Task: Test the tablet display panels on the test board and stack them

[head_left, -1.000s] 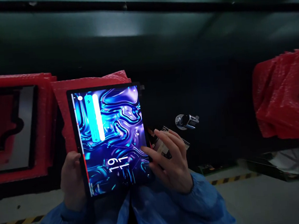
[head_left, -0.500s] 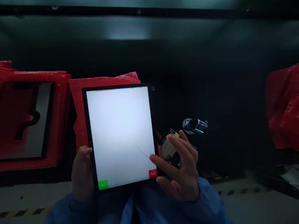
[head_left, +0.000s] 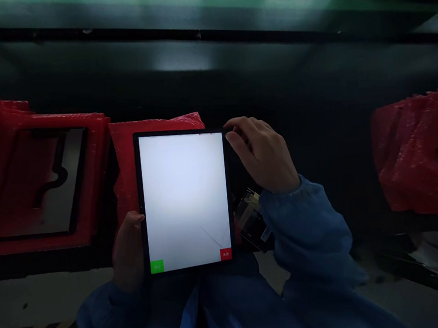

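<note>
Left hand [head_left: 129, 252] holds a tablet [head_left: 183, 187], partly hiding red wrap [head_left: 124, 151]; right hand [head_left: 267, 155] curls loosely, thumb parted, sleeve [head_left: 307, 228] overlapping electronics [head_left: 250, 216].

A person's left hand [head_left: 128, 254] has its thumb [head_left: 135, 218] uppermost, other fingers hidden and seemingly curled beneath it, while the right hand [head_left: 265, 152] arches higher, index fingertip [head_left: 230, 123] just above its thumb tip [head_left: 230, 137], sleeved forearm [head_left: 311, 232] slanting down behind those fingers.
</note>
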Demonstrator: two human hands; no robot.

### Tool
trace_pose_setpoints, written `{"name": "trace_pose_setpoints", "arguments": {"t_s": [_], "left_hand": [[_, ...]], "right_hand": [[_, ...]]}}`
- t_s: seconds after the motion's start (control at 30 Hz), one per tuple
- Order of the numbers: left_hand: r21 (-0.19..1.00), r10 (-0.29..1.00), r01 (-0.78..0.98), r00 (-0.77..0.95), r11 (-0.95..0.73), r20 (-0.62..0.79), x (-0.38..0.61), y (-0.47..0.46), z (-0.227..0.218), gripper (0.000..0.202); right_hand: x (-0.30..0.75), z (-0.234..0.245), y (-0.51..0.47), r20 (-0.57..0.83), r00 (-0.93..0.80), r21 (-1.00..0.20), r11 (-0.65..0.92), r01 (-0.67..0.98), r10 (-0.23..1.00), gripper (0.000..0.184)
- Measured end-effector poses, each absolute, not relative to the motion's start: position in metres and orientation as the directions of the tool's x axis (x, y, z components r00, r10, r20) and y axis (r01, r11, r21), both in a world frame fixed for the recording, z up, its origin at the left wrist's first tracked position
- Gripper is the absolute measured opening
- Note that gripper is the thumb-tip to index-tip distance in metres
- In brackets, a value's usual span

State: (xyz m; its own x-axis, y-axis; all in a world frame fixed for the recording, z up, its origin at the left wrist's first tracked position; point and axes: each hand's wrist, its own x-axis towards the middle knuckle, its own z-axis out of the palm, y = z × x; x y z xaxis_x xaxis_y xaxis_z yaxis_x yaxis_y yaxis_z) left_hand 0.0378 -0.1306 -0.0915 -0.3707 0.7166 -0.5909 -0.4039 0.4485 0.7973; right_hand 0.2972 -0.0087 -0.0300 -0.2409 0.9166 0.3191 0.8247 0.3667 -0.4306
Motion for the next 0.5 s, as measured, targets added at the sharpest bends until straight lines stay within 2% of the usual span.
{"name": "trace_pose_setpoints", "arguments": {"t_s": [0.07,0.13,0.2,0.27,0.33,0.4,0.47,0.5], "left_hand": [[0.651,0.651,-0.528,-0.224,0.545,-0.726,0.04,-0.127,-0.086,0.014],[0.512,0.593,-0.578,-0.061,0.635,-0.803,0.041,-0.125,-0.083,0.018],[0.49,0.592,-0.593,-0.026,0.64,-0.805,0.04,-0.126,-0.085,0.017],[0.538,0.619,-0.601,-0.09,0.591,-0.78,0.039,-0.128,-0.089,0.014],[0.562,0.618,-0.605,-0.141,0.565,-0.773,0.039,-0.13,-0.093,0.012],[0.553,0.612,-0.597,-0.128,0.581,-0.781,0.04,-0.133,-0.094,0.014],[0.57,0.64,-0.578,-0.104,0.584,-0.762,0.042,-0.136,-0.092,0.014],[0.595,0.668,-0.567,-0.102,0.57,-0.737,0.043,-0.138,-0.09,0.016]], "right_hand": [[0.294,-0.027,0.004,0.294,-0.314,-0.368,0.41,0.834,0.903,0.029],[0.292,-0.024,0.006,0.303,-0.363,-0.28,0.446,0.85,0.881,0.03],[0.289,-0.019,-0.002,0.367,-0.359,-0.165,0.44,0.883,0.858,0.028],[0.282,-0.013,-0.017,0.467,-0.351,-0.1,0.442,0.891,0.812,0.027],[0.274,-0.006,-0.037,0.498,-0.45,-0.161,0.589,0.792,0.741,0.024],[0.265,-0.002,-0.058,0.463,-0.648,-0.326,0.796,0.51,0.605,0.02],[0.26,-0.002,-0.074,0.444,-0.773,-0.489,0.845,0.216,0.454,0.019],[0.258,-0.002,-0.08,0.449,-0.793,-0.545,0.83,0.122,0.411,0.02]]}}
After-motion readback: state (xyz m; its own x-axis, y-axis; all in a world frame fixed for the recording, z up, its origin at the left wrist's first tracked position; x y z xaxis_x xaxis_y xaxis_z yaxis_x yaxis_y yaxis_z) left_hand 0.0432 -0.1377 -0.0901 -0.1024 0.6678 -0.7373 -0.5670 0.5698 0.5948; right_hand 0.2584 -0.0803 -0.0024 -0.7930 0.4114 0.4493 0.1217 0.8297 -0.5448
